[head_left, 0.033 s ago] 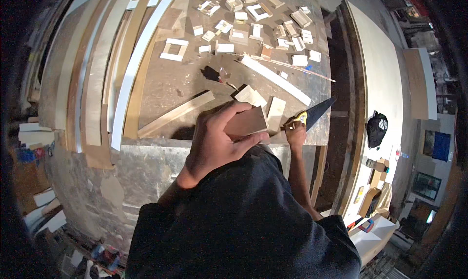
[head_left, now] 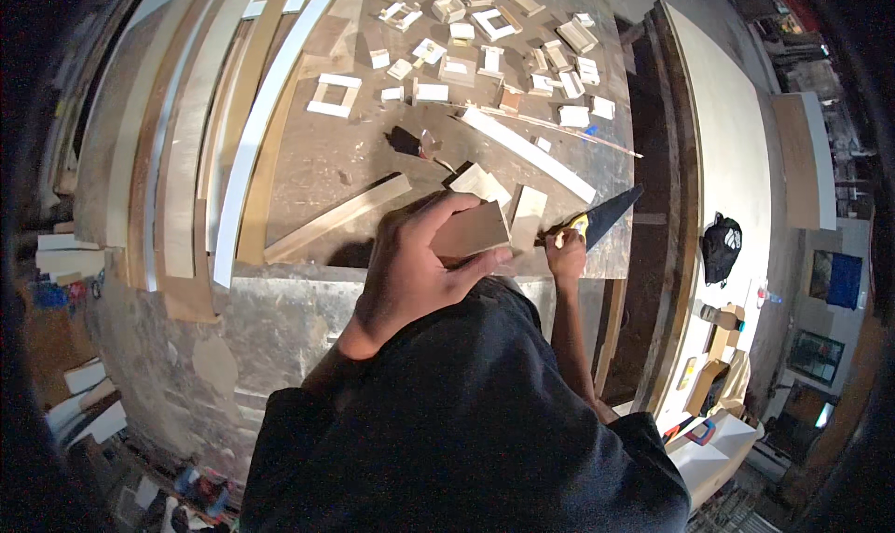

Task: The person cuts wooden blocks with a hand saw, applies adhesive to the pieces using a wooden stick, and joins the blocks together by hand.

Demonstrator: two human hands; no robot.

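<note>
My left hand (head_left: pixel 396 263) is closed around a small rectangular wood block (head_left: pixel 473 231), thumb along its lower edge and fingers over its top. My right hand (head_left: pixel 565 253) is closed with its fingertips pinched, right at the yellow-and-dark handle of a handsaw (head_left: pixel 611 224). A tiny pale tip shows at those fingers, but what they hold is too small to make out. The saw's dark blade points to the far right over the bench corner. Just beyond the held block lie a short flat board (head_left: pixel 529 214) and another wood piece (head_left: pixel 478 183).
Many small wooden frames and blocks (head_left: pixel 457 70) cover the far part of the workbench (head_left: pixel 354 156). A white strip (head_left: pixel 527 154) and a wooden strip (head_left: pixel 340 216) lie nearer. Long boards (head_left: pixel 186 151) fill the left side. Right, beyond a gap, a pale panel (head_left: pixel 727 142) bears a black cap (head_left: pixel 721 249).
The wood block has tilted slightly in my left hand, and its broad face looks lighter. The right hand has barely shifted by the saw handle.
</note>
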